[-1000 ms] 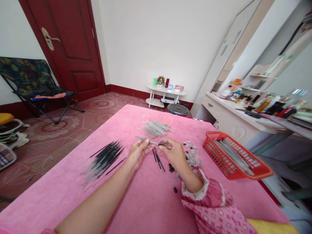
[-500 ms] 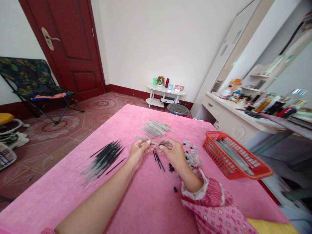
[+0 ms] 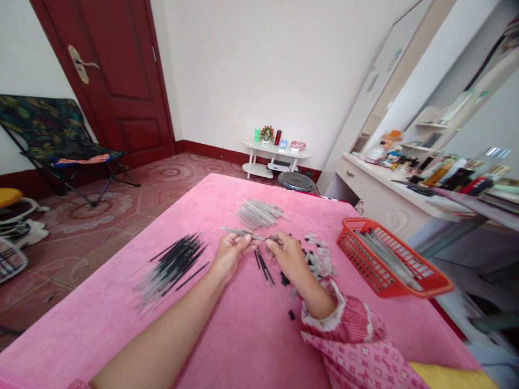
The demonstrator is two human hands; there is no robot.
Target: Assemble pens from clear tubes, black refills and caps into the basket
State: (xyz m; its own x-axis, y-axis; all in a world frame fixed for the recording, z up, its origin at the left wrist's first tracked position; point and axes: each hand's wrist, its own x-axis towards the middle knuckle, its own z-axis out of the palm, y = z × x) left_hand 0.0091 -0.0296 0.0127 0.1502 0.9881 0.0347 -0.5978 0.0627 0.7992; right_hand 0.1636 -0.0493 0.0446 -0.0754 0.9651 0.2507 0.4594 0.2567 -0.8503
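My left hand is closed around a slim, grey, see-through pen barrel, held level above the pink table cover. At the barrel's right end, the fingertips of my right hand are pinched on its dark end; the exact part there is hidden. Below my hands lie a few black-ended pen refills. A big pile of similar refills is to the left. Behind my hands, grey pen barrels are heaped. Clear pen caps and small black plugs are scattered beside my right hand.
An orange-red plastic basket with long grey pieces stands at the table's right edge. Pink cloth covers the table. Beyond it are a white side table, a dresser with bottles, and a folding chair.
The barrel has shifted slightly left along with my left fingers. My right hand stays at its right end, its fingers slightly changed in position.
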